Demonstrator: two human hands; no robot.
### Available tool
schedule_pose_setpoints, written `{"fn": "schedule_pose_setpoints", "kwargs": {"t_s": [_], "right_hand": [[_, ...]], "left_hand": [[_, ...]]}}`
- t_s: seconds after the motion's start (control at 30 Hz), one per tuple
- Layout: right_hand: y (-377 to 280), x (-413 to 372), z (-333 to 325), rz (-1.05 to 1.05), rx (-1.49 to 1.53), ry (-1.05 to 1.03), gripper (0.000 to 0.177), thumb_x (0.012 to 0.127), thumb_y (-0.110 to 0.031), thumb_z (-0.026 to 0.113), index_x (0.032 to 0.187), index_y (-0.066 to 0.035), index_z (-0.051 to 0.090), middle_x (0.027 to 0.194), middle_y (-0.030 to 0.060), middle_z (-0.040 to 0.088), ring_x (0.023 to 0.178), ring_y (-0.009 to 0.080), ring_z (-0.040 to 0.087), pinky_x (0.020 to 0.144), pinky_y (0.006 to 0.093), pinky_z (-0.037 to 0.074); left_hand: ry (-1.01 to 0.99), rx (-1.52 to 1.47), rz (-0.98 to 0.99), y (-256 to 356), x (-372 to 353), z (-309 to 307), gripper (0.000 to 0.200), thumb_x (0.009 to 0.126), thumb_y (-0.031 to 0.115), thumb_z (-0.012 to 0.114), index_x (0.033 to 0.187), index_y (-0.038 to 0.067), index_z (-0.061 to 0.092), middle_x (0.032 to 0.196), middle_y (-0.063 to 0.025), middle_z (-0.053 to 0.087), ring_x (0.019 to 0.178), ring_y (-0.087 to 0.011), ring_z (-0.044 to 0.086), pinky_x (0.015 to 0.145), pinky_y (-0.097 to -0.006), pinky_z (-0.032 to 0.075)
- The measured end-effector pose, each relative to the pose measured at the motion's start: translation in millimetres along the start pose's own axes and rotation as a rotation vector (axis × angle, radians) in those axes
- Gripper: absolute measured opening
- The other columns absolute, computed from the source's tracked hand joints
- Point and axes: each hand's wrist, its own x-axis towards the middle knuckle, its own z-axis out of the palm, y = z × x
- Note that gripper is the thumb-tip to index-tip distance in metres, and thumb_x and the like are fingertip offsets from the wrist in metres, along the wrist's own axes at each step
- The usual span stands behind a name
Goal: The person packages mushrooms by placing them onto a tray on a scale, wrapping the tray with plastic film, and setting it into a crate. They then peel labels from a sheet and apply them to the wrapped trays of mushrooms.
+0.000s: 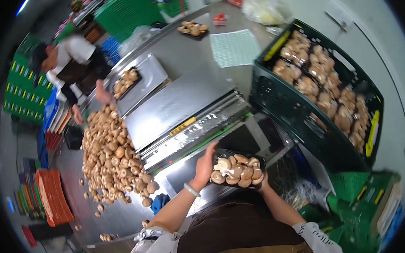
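A black tray of brown mushrooms (pixel 238 170) is held between my two hands in front of my apron. My left hand (pixel 205 165) is at the tray's left end, with its fingers pointing up along the side. At the right end, my right hand (pixel 262 182) grips the edge, its fingers partly hidden by the tray. Just beyond the tray stands a wrapping machine (pixel 193 127) with clear film along its front. A large heap of loose mushrooms (pixel 111 155) lies on the metal table (pixel 77 203) to the left of the machine.
A dark green crate (pixel 275 96) at the right holds several wrapped mushroom packs. Another tray of mushrooms (pixel 126 82) sits on a scale (pixel 144 79), near a co-worker's hand (pixel 102 93). One more tray of mushrooms (pixel 193 29) lies at the back, beside a light green sheet (pixel 235 48).
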Motion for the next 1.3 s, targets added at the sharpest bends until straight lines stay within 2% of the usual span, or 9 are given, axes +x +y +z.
{"fn": "schedule_pose_setpoints", "kwargs": {"t_s": [0.07,0.23,0.4,0.57,0.67,0.7,0.9,1.13,1.3], "right_hand": [[-20.7,-39.3,27.8,0.101,-0.233,-0.238,0.032,0.097,-0.026,0.051,0.123,-0.007,0.053,0.111,0.0047,0.059,0.099,0.0185,0.060,0.088,0.0310,0.047],[-79.4,-122.0,98.5,0.218,-0.521,-0.797,0.035,0.094,-0.020,0.056,0.125,-0.004,0.053,0.117,0.0069,0.059,0.107,0.0180,0.057,0.094,0.0307,0.044],[-158.1,-100.8,122.8,0.450,-0.678,-0.630,0.040,0.091,-0.018,0.060,0.127,-0.002,0.054,0.123,0.0100,0.059,0.114,0.0190,0.056,0.098,0.0310,0.042],[-267.6,-141.0,176.0,-0.292,-1.078,-0.835,0.056,0.091,-0.032,0.062,0.137,-0.008,0.041,0.127,0.0182,0.052,0.107,0.0296,0.061,0.086,0.0397,0.048],[-274.7,-142.5,198.5,-0.273,-1.497,-0.921,0.076,0.086,-0.038,0.068,0.145,-0.007,0.031,0.126,0.0193,0.052,0.115,0.0303,0.055,0.090,0.0414,0.046],[-297.1,-133.1,202.1,0.088,-1.412,-0.821,0.079,0.083,-0.036,0.070,0.145,-0.006,0.031,0.131,0.0192,0.049,0.122,0.0278,0.050,0.097,0.0386,0.043],[-407.7,-79.7,110.1,-0.797,-0.744,0.110,0.062,0.091,-0.028,0.062,0.143,-0.006,0.036,0.137,0.0116,0.044,0.128,0.0228,0.042,0.107,0.0349,0.035],[-502.8,47.4,6.8,-0.945,-0.864,0.731,0.069,0.089,-0.039,0.061,0.140,0.000,0.038,0.130,0.0234,0.051,0.116,0.0304,0.053,0.099,0.0361,0.040],[-500.4,108.4,-10.9,-0.898,-1.454,1.025,0.049,0.093,-0.029,0.054,0.129,0.004,0.047,0.125,0.0261,0.051,0.118,0.0406,0.048,0.101,0.0453,0.039]], "left_hand": [[-0.065,-0.430,0.371,29.1,-16.7,4.9,0.056,0.084,0.012,0.060,0.138,0.013,0.041,0.111,-0.0061,0.058,0.098,-0.0176,0.057,0.086,-0.0300,0.045],[-0.495,-1.047,0.019,82.3,-83.8,-8.9,0.050,0.088,0.018,0.064,0.132,0.008,0.042,0.099,-0.0019,0.049,0.094,-0.0131,0.050,0.088,-0.0253,0.040],[-0.869,-1.150,0.286,149.8,-91.7,-20.3,0.036,0.093,0.017,0.056,0.125,0.006,0.044,0.102,-0.0054,0.052,0.094,-0.0154,0.052,0.086,-0.0275,0.042],[-1.086,-0.963,0.163,155.5,-77.4,-12.9,0.032,0.094,0.015,0.054,0.123,0.004,0.047,0.107,-0.0090,0.054,0.099,-0.0182,0.054,0.088,-0.0298,0.043],[-1.065,-0.805,0.224,151.0,-54.0,0.7,0.030,0.094,0.014,0.053,0.122,0.003,0.048,0.110,-0.0111,0.056,0.101,-0.0199,0.055,0.089,-0.0311,0.044],[-0.988,-0.770,0.284,155.2,-40.2,6.3,0.030,0.094,0.014,0.052,0.121,0.003,0.048,0.111,-0.0118,0.056,0.102,-0.0205,0.056,0.089,-0.0316,0.044],[-0.322,-0.101,0.712,294.7,108.7,37.8,0.029,0.092,0.002,0.052,0.120,-0.003,0.054,0.118,-0.0167,0.061,0.109,-0.0263,0.060,0.088,-0.0358,0.050],[-0.142,0.631,1.336,383.8,262.3,141.6,0.057,0.085,0.024,0.066,0.136,0.009,0.045,0.139,-0.0139,0.046,0.129,-0.0323,0.043,0.106,-0.0443,0.035],[-0.167,0.825,1.203,372.7,306.1,167.3,0.071,0.087,0.041,0.061,0.147,0.014,0.033,0.151,-0.0072,0.032,0.139,-0.0285,0.030,0.111,-0.0493,0.026]]}}
